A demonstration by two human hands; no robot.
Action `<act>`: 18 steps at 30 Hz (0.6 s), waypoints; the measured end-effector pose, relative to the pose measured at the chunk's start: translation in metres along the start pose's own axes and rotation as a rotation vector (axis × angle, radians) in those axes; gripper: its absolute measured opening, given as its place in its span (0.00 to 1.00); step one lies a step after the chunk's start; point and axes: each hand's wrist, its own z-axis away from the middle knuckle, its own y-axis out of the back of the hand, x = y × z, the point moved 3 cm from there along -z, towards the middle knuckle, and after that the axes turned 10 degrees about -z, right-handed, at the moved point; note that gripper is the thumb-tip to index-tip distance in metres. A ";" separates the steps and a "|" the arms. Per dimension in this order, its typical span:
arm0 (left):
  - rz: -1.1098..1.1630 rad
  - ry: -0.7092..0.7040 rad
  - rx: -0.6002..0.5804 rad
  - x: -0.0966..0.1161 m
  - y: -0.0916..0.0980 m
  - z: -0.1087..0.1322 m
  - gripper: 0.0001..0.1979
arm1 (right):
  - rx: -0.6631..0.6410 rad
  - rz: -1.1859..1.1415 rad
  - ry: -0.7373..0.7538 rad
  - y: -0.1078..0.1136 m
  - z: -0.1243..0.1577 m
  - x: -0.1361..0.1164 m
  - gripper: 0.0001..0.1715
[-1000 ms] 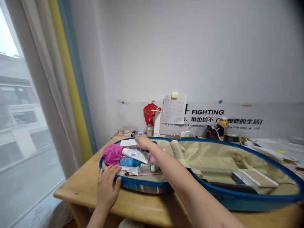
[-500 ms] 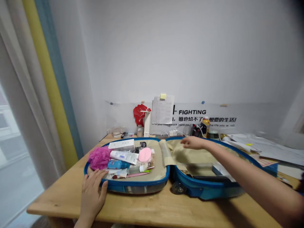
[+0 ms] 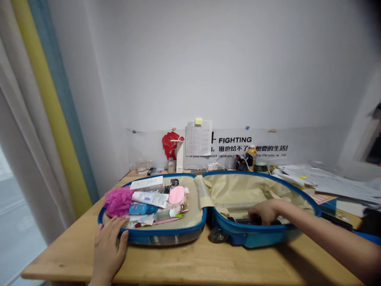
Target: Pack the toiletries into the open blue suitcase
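An open blue suitcase [image 3: 151,232] lies on the wooden table, with a beige lining in both halves. My left hand [image 3: 110,242] rests with fingers spread on the near left rim, beside a pink bath puff [image 3: 119,201]. Toiletries fill that half: a white tube [image 3: 150,198], a blue bottle [image 3: 139,209], a pink round-bodied bottle [image 3: 176,195], a white box [image 3: 147,183] and a small clear bottle [image 3: 164,215]. Down in the right half, my right hand [image 3: 266,211] has its fingers curled around a long black item [image 3: 242,221] near the front wall; its fingertips are partly hidden.
A suitcase wheel [image 3: 218,235] sticks out at the front, between the halves. Along the wall stand a white lamp [image 3: 180,157], a yellow-and-dark bottle [image 3: 251,157] and cables. Papers [image 3: 324,182] spread over the right side, with a blue box [image 3: 327,203] near the suitcase.
My right hand has dropped from above the right half to the black item inside it. A white item seen there before no longer shows. The view has shifted slightly right; my left hand stays on the rim.
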 end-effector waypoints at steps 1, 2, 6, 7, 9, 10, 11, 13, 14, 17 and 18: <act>0.000 0.002 -0.004 0.000 0.000 0.000 0.17 | 0.010 0.007 0.000 0.000 0.001 -0.002 0.25; -0.001 0.003 -0.005 0.001 0.000 0.000 0.17 | 0.026 0.014 0.000 0.001 0.003 -0.004 0.25; 0.006 -0.003 0.009 0.003 0.002 -0.002 0.17 | 0.115 0.036 0.008 0.023 0.016 -0.008 0.27; 0.009 -0.001 0.011 0.004 0.002 -0.002 0.18 | 0.138 0.039 0.018 0.031 0.021 -0.011 0.28; 0.013 0.008 0.011 0.004 0.002 -0.002 0.18 | 0.183 0.043 0.056 0.050 0.031 -0.019 0.30; 0.014 0.013 0.011 0.004 0.002 -0.001 0.17 | 0.205 0.041 0.086 0.059 0.035 -0.027 0.31; 0.015 0.014 0.013 0.004 0.002 -0.001 0.17 | 0.235 0.032 0.124 0.067 0.039 -0.037 0.32; 0.019 0.023 0.014 0.003 0.000 0.001 0.18 | 0.305 -0.011 0.217 0.077 0.045 -0.065 0.36; 0.022 0.031 0.011 0.003 0.000 0.001 0.18 | 0.339 -0.042 0.274 0.078 0.045 -0.083 0.38; 0.041 0.076 0.005 0.004 -0.001 0.001 0.23 | 0.355 -0.095 0.451 0.062 0.032 -0.147 0.38; 0.049 0.092 0.007 0.005 -0.001 0.001 0.26 | 0.346 -0.089 0.493 0.051 0.023 -0.168 0.37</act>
